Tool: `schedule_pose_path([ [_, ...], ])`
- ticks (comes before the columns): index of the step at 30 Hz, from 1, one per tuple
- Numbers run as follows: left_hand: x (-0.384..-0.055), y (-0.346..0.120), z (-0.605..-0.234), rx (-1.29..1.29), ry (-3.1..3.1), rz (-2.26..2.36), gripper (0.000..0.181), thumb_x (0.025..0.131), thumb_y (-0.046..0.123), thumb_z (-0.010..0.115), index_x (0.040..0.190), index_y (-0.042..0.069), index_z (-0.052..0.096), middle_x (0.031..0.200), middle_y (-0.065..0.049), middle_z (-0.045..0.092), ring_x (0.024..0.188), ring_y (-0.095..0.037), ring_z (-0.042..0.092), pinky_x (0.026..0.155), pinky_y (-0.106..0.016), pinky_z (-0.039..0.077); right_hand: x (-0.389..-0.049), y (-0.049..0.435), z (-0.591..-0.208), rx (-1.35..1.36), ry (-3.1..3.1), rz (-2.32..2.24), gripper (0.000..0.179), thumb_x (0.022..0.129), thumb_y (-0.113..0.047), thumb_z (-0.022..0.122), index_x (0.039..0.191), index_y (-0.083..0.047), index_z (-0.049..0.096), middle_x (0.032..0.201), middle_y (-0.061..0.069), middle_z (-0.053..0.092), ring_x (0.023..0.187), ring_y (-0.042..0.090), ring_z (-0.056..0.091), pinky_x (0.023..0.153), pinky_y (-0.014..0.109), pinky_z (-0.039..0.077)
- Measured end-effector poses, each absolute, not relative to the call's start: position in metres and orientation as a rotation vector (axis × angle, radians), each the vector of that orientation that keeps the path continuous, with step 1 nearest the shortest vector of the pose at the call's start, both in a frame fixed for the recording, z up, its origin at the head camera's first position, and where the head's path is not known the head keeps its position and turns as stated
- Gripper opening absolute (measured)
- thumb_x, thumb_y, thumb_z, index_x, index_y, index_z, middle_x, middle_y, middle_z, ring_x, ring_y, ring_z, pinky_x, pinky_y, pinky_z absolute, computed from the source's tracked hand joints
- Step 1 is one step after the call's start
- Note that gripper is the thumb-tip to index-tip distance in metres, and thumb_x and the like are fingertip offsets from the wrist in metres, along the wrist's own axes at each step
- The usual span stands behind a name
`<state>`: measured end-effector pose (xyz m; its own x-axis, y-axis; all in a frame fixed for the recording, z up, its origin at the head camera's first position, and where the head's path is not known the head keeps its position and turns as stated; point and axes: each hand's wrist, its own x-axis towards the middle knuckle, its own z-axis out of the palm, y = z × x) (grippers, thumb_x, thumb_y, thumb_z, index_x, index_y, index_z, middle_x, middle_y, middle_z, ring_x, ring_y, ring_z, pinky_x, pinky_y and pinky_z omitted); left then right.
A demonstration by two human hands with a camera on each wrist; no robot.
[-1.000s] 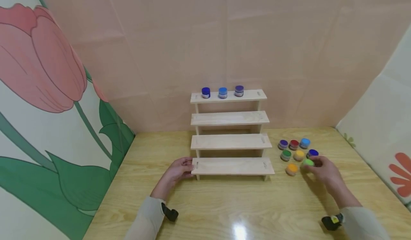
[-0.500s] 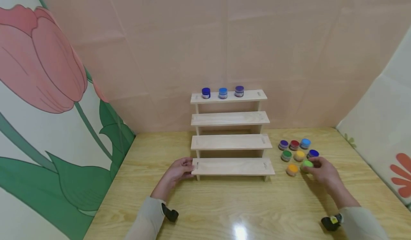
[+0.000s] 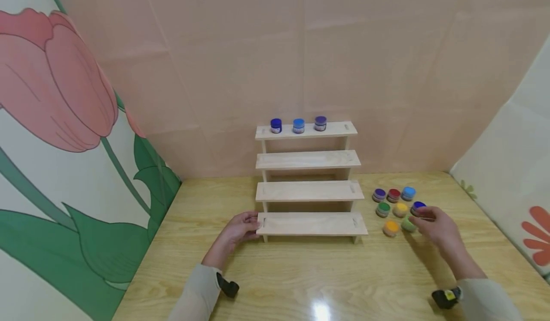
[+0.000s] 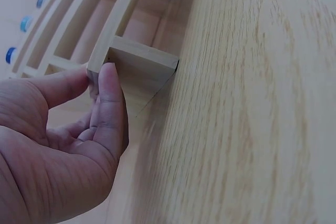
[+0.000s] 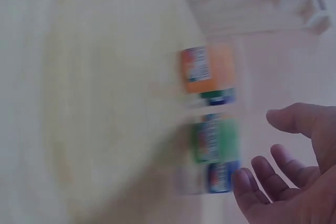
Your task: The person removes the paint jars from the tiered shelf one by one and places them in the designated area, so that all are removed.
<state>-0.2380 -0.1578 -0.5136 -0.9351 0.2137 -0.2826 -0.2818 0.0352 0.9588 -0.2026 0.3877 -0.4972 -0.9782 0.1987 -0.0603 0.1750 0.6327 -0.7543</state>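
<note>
In the head view, a stepped wooden display stand (image 3: 311, 223) rises in the middle of the table. My left hand (image 3: 237, 228) pinches the left end of its lowest board between thumb and fingers; the left wrist view shows this grip on the board's corner (image 4: 94, 72) close up. On the right, my right hand (image 3: 438, 228) is just beside a light green paint jar (image 3: 408, 223). Its thumb and fingers are spread, with a gap to the green jar (image 5: 210, 140) in the blurred right wrist view. An orange jar (image 3: 391, 228) stands left of the green one.
Dark blue (image 3: 276, 125), light blue (image 3: 298, 125) and purple (image 3: 320, 123) jars stand on the top board. Behind the green jar are purple (image 3: 379, 195), red (image 3: 393, 196), light blue (image 3: 408, 193), dark green (image 3: 383, 209), yellow (image 3: 400, 209) and dark blue (image 3: 417, 208) jars.
The right hand has let go of the light green jar, and its fingers have come away. That jar sits slightly farther left. The left hand keeps its hold on the stand.
</note>
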Motion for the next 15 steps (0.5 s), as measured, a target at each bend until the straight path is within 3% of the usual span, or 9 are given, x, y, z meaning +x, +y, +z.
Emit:
schedule_pose_path([
  [4, -0.238, -0.158, -0.515, -0.057, 1.964, 1.970, 0.051, 0.097, -0.003, 0.061, 0.144, -0.011, 0.043, 0.111, -0.013, 0.060, 0.086, -0.016, 0.064, 0.072, -0.027, 0.061, -0.199, 0.382, -0.477, -0.311, -2.747, 1.235, 0.066, 0.100, -0.043, 0.061, 0.138, 0.009, 0.047, 0.132, 0.033, 0.054, 0.097, 0.020, 0.058, 0.063, 0.015, 0.048],
  [6, -0.239, -0.158, -0.515, -0.063, 1.958, 1.975, 0.051, 0.097, -0.003, 0.061, 0.144, -0.011, 0.043, 0.111, -0.013, 0.060, 0.086, -0.016, 0.064, 0.072, -0.027, 0.061, -0.198, 0.378, -0.465, -0.291, -2.727, 1.217, 0.065, 0.100, -0.044, 0.061, 0.139, 0.007, 0.048, 0.133, 0.031, 0.054, 0.097, 0.017, 0.056, 0.063, 0.013, 0.046],
  [11, -0.239, -0.158, -0.515, -0.058, 1.968, 1.977, 0.051, 0.097, -0.003, 0.061, 0.144, -0.012, 0.043, 0.110, -0.012, 0.060, 0.085, -0.016, 0.064, 0.070, -0.026, 0.060, -0.200, 0.363, -0.434, -0.215, -2.705, 1.214, 0.070, 0.100, -0.049, 0.060, 0.142, 0.005, 0.046, 0.138, 0.031, 0.049, 0.110, 0.037, 0.054, 0.067, 0.018, 0.045],
  [15, -0.238, -0.159, -0.515, -0.046, 1.970, 1.982, 0.051, 0.097, -0.003, 0.062, 0.143, -0.013, 0.043, 0.110, -0.012, 0.060, 0.083, -0.015, 0.064, 0.069, -0.025, 0.060, -0.204, 0.348, -0.410, -0.182, -2.708, 1.235, 0.075, 0.099, -0.053, 0.058, 0.146, 0.004, 0.044, 0.141, 0.031, 0.047, 0.119, 0.047, 0.049, 0.079, 0.036, 0.048],
])
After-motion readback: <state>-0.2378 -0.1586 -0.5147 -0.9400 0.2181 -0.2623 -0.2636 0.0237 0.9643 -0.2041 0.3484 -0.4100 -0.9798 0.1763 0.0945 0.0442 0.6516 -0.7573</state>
